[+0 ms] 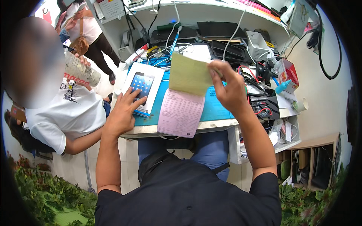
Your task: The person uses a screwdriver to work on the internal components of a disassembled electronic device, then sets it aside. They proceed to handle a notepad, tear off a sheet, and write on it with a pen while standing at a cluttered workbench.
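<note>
My left hand (123, 110) lies with spread fingertips on a white tablet box (144, 79), which has a tablet with app icons pictured on its lid. To its right is a receipt pad with a pink printed form (181, 113) that hangs slightly over the table's front edge. Between the thumb and fingers of my right hand (229, 86) is the upper right corner of a yellow-green sheet (189, 75), lifted above the pink page. The sheet appears joined to the pad along the pink form's top edge. Both rest over a blue work mat (218, 103).
Cables, tools and dark device parts crowd the back, near a white basket (257, 43). At right are a multimeter (262, 109), a blue bottle (283, 86), a paper cup (300, 104) and an open drawer (235, 145). A person in a white shirt (71, 109) holds a drink cup at left.
</note>
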The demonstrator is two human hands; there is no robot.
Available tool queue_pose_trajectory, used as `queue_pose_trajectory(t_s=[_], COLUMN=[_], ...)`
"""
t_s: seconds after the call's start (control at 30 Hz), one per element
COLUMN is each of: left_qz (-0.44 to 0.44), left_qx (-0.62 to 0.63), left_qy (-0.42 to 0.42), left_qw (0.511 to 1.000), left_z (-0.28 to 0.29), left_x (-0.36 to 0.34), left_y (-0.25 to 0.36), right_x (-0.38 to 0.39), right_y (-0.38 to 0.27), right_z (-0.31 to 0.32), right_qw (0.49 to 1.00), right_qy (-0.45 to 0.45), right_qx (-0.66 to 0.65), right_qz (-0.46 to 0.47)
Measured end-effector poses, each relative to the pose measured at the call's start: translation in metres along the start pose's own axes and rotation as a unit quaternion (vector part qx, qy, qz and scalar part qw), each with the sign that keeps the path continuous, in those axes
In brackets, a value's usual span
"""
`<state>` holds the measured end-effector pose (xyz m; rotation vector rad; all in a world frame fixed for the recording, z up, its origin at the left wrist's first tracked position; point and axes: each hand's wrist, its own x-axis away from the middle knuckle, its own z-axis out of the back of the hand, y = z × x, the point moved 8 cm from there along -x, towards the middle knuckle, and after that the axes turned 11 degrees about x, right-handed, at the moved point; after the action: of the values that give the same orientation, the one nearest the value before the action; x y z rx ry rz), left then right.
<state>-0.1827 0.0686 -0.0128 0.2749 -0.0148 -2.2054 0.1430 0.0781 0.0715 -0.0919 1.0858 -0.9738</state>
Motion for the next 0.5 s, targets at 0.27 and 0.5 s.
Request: queue_pose_trajectory(t_s=[0.27, 0.5], left_qz=[0.204, 0.191], left_qx=[0.434, 0.656], left_qy=[-0.060, 0.009], left_qw=[0.876, 0.731], left_z=[-0.028, -0.058], left_x=[0.019, 0.026], left_y=[0.040, 0.055], right_x=[0.092, 0.115], right_y=[-0.073, -0.079], right_z=[-0.049, -0.092], right_qw=[0.946, 0.961], right_qy=[-0.216, -0.205], right_qx=[0.188, 0.127], right_qz=[0.154, 0.139])
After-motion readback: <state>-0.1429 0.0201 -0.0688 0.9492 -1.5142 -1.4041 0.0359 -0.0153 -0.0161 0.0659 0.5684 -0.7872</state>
